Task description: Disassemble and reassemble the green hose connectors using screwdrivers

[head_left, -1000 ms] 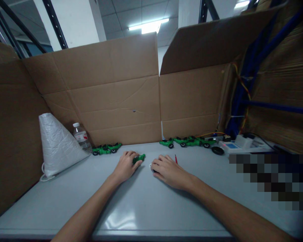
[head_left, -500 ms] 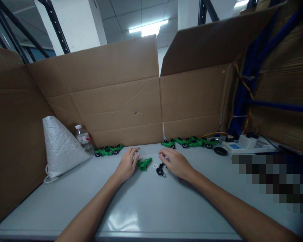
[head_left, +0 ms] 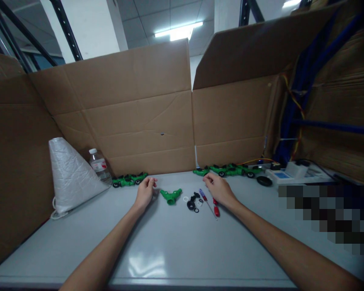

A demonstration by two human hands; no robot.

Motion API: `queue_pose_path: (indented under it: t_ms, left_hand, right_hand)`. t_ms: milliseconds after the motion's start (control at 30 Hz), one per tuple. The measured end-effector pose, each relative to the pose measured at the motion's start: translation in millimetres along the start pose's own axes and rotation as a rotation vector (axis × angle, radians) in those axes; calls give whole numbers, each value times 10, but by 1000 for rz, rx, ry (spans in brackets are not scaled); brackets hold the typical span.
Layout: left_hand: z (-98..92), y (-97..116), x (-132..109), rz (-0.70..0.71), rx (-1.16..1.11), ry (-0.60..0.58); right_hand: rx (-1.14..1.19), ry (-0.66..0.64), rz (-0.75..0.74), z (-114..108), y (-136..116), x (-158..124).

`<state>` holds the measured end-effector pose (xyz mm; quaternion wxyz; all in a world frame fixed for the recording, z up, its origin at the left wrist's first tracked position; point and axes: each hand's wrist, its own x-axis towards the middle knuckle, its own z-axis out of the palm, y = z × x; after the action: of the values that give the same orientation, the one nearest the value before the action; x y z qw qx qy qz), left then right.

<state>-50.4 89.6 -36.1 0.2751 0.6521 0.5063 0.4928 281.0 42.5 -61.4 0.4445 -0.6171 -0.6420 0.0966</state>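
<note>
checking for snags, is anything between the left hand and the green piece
Nothing visible stands between the left hand and the green piece; only a strip of tabletop shows there. The black parts lie to its right.

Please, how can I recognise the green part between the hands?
On the pale table, look between the left hand and the black parts. The green piece there is V-shaped; unlike the green toys along the cardboard wall, it has no wheels.
</note>
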Motion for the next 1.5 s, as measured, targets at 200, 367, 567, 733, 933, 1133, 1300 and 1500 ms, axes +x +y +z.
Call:
queue_pose_path:
  t_ms: [200, 367, 567, 733, 933, 1133, 1300, 1500]
  left_hand:
    - [25, 22, -38, 6, 11, -25]
    - [36, 59, -99, 102, 110, -43]
    - [21, 156, -203, 333, 409, -36]
    - [3, 233, -231, 345, 521, 14]
    - [36, 262, -302, 310, 580, -151]
    - [97, 315, -449, 293, 678, -419]
    - [70, 398, -476, 339, 671, -440]
    - [64, 456, -490, 374, 662, -450]
  right_hand:
    - [-17, -47, -108, -60, -108, -40]
    - [-48, -129, -316, -77, -287, -134]
    - [8, -311, -558, -152, -562, -288]
    - [-53, -411, -640, -210, -699, -395]
    - [-79, -488, -649, -202, -766, -473]
    - [-143, -486, -620, -199, -746, -478]
    - [-165, -486, -628, -165, -730, -480]
    - [-146, -498, -607, -137, -697, -475]
